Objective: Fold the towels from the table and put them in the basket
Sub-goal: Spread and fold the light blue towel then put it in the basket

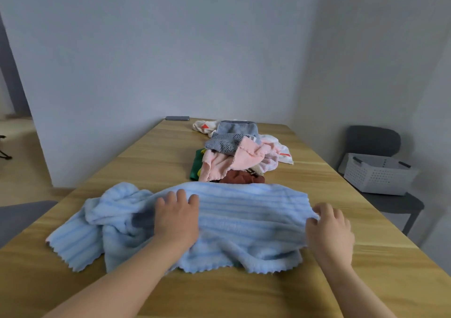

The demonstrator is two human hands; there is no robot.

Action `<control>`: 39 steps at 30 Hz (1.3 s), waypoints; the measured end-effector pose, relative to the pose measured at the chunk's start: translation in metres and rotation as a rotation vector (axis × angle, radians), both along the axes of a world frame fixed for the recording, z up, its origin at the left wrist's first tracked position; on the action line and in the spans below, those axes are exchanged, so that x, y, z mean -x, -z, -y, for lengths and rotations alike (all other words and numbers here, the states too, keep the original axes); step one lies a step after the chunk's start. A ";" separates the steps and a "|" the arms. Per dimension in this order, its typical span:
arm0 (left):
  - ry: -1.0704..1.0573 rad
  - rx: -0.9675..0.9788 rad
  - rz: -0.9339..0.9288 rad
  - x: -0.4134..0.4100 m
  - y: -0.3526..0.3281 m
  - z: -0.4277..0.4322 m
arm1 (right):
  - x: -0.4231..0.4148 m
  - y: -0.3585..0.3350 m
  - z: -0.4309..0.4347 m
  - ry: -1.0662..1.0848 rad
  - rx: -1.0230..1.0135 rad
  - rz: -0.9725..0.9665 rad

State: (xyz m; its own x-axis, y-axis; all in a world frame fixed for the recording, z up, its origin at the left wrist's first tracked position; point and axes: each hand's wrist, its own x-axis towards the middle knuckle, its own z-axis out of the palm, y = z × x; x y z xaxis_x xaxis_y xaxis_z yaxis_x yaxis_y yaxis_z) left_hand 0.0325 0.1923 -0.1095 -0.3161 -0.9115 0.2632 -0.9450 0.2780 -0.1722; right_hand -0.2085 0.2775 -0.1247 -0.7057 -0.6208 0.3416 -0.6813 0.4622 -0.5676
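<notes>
Blue towel [244, 222] lies nearest, crosswise on the worktop [146, 161]. Its right half is spread and its left end is bunched.

Left grip [177, 216] lies flat on the towel's middle with fingers extended, pressing and holding nothing. Right grip [328, 227] is at the towel's right edge, fingers curled over the hem and pinching it.

Handling, judged: light, limp fleece with no stiffness, so it will sag and drag. Best taken at corners along the scalloped hem, and the bunched left end needs drawing out first.

Just beyond the towel's far edge sits a pile of unfolded towels [234, 154]. Further off to the towel's right, off the worktop, the white basket [373, 178] rests on a grey chair [373, 139].
</notes>
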 end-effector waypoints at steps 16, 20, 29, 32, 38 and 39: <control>0.285 -0.564 -0.202 0.007 0.017 -0.004 | -0.008 -0.016 -0.003 -0.814 0.330 1.239; 0.237 -0.545 -0.182 0.011 0.020 -0.012 | -0.027 -0.014 -0.007 -0.861 0.044 0.916; 0.272 -0.578 -0.228 0.028 0.005 -0.037 | 0.024 -0.052 -0.018 -0.311 -0.225 0.264; 0.332 -0.716 -0.646 0.034 -0.007 -0.042 | 0.030 -0.061 -0.035 -0.240 -0.700 0.002; 0.227 -0.270 -0.288 0.027 -0.003 -0.025 | -0.016 -0.042 -0.017 -0.358 -0.352 -0.223; 0.227 -0.328 -0.186 0.024 0.003 -0.022 | -0.028 -0.032 -0.010 -0.457 -0.375 -0.149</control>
